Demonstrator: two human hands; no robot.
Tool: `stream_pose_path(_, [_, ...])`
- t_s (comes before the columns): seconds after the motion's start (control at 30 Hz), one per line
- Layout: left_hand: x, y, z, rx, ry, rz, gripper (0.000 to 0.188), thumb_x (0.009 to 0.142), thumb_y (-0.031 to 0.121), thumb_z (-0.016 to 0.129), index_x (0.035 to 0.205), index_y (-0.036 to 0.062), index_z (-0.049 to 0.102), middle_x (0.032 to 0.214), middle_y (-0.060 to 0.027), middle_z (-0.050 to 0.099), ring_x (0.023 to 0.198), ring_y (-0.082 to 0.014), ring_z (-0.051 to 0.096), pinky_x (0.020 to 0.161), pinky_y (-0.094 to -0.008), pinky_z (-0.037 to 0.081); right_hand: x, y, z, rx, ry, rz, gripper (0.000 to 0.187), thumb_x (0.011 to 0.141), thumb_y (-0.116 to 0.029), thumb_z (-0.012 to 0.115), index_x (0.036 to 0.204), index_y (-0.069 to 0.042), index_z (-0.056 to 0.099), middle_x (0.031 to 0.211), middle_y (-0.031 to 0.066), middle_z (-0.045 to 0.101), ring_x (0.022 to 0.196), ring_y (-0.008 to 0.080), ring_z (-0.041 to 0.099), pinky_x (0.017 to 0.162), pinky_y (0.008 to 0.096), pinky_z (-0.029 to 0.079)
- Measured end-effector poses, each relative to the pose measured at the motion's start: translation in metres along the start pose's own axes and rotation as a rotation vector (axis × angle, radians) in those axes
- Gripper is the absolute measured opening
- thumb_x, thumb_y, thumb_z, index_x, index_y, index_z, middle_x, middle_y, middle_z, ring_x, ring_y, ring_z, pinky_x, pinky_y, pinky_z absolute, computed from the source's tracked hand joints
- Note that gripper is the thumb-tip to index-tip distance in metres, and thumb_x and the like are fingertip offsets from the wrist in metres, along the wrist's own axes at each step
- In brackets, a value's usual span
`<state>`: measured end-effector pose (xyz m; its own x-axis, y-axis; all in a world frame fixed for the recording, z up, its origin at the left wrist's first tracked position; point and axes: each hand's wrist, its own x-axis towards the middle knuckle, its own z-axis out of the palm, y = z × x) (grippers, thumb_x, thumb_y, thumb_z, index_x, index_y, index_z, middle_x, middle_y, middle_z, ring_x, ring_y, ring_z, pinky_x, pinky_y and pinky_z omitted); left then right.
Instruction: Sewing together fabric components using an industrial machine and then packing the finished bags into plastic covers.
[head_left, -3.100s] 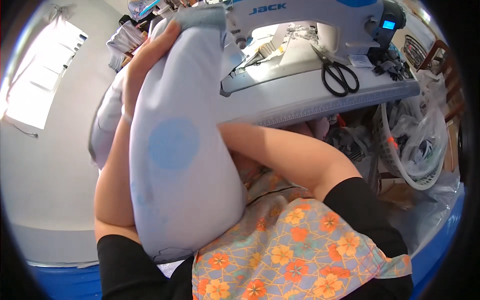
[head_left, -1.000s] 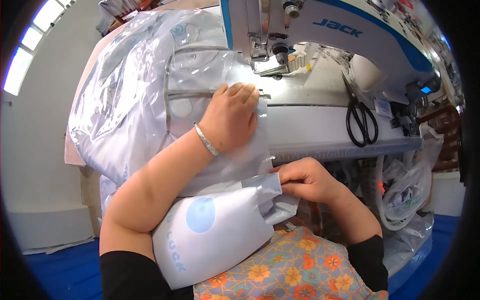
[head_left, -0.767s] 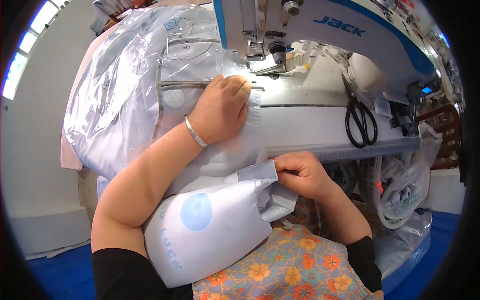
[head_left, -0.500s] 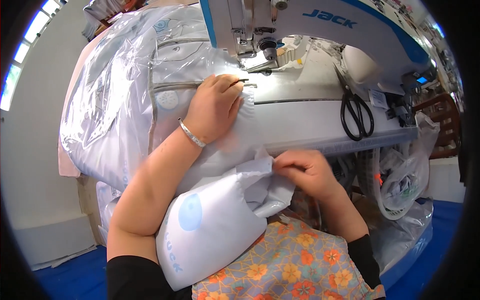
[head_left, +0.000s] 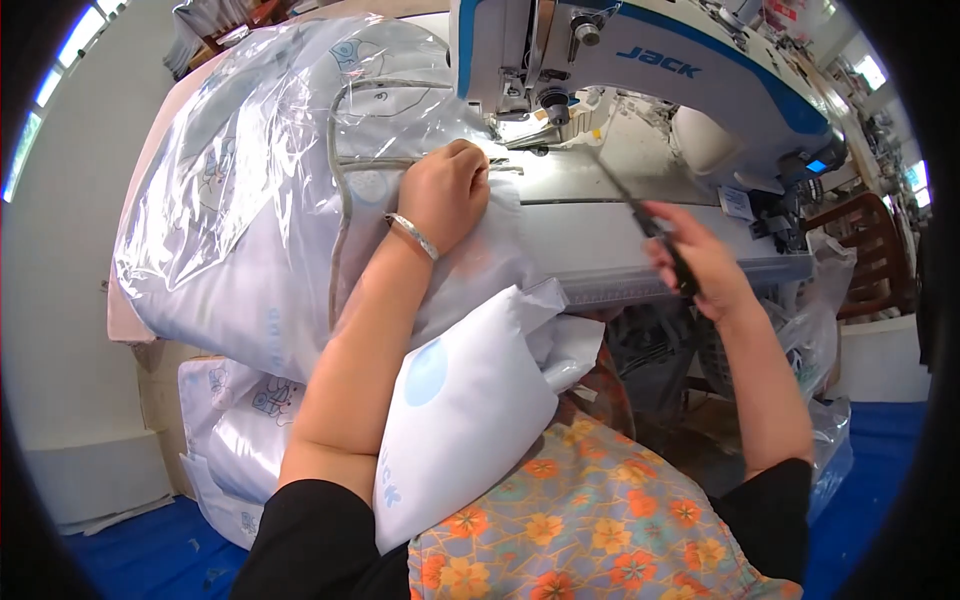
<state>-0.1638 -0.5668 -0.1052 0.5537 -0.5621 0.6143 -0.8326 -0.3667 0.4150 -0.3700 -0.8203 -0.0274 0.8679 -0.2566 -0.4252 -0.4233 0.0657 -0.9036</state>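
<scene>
My right hand is wrapped round the black-handled scissors, raised over the front edge of the sewing table. Their blades point up and left toward the needle area and are blurred. My left hand is closed at the edge of the white printed fabric, beside the sewing machine's needle area. A grey binding strip runs under its knuckles, and its fingertips are partly hidden. Clear shiny plastic sheeting forms part of the same piece. A white fabric bundle with a pale blue spot rests on my lap against my left forearm.
The white and blue sewing machine stands over the table's far side, its lamp lit. A transparent ruler strip runs along the table's front edge. More printed white fabric hangs at the left. Clear plastic bags hang at the right.
My right hand has let go of the white bundle's edge, moved up and right, and picked the scissors up off the table. My left hand stays near the needle, its fingers more curled.
</scene>
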Motion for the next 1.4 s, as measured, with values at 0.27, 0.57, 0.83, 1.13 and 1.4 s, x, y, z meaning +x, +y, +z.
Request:
stream_pose_path(0.27, [0.004, 0.002, -0.003, -0.087, -0.002, -0.137, 0.004, 0.079, 0.008, 0.062, 0.079, 0.0041, 0.064, 0.086, -0.0121, 0.066, 0.076, -0.0346, 0.066, 0.069, -0.0435, 0.054, 0.012, -0.031, 0.099, -0.143, -0.19, 0.36, 0.051, 0.095, -0.048, 0.063, 0.128, -0.01, 0.056, 0.077, -0.0005, 0.053, 0.059, 0.0091, 0.053, 0.054, 0.0244, 0.048])
stream_pose_path(0.57, [0.002, -0.002, -0.001, -0.072, -0.014, -0.137, 0.007, 0.078, 0.01, 0.061, 0.082, 0.0045, 0.065, 0.088, -0.0118, 0.067, 0.077, -0.0352, 0.066, 0.071, -0.0438, 0.054, 0.027, -0.004, 0.13, -0.19, -0.033, 0.126, 0.052, 0.094, -0.058, 0.06, 0.119, -0.012, 0.06, 0.074, -0.0028, 0.042, 0.066, 0.0095, 0.044, 0.052, 0.0289, 0.041])
stream_pose_path(0.83, [0.004, 0.002, -0.002, -0.093, -0.037, -0.129, 0.007, 0.078, 0.009, 0.061, 0.082, 0.0041, 0.064, 0.089, -0.0118, 0.067, 0.078, -0.0352, 0.066, 0.071, -0.0438, 0.054, 0.035, 0.01, 0.116, -0.259, -0.019, -0.001, 0.046, 0.093, -0.057, 0.062, 0.106, -0.013, 0.06, 0.071, -0.003, 0.043, 0.061, 0.0078, 0.044, 0.048, 0.0245, 0.038])
stream_pose_path(1.13, [0.001, -0.008, 0.003, -0.011, -0.129, -0.117, 0.007, 0.086, 0.007, 0.058, 0.089, 0.0037, 0.064, 0.088, -0.014, 0.065, 0.078, -0.0313, 0.063, 0.071, -0.0391, 0.05, 0.022, 0.031, -0.012, -1.194, 0.458, -0.574, 0.042, 0.081, -0.021, 0.069, 0.119, -0.004, 0.064, 0.124, 0.0214, 0.062, 0.109, 0.0396, 0.061, 0.091, 0.0485, 0.051])
stream_pose_path(1.4, [-0.004, 0.0, -0.029, -0.137, -0.287, -0.136, 0.016, 0.094, 0.005, 0.057, 0.108, -0.0019, 0.064, 0.112, -0.0142, 0.066, 0.106, -0.0269, 0.063, 0.092, -0.0322, 0.048, -0.025, 0.138, -0.089, -0.813, 1.027, -0.842, 0.017, 0.08, 0.0, 0.068, 0.097, -0.004, 0.071, 0.103, 0.0149, 0.066, 0.093, 0.0333, 0.065, 0.081, 0.0413, 0.053])
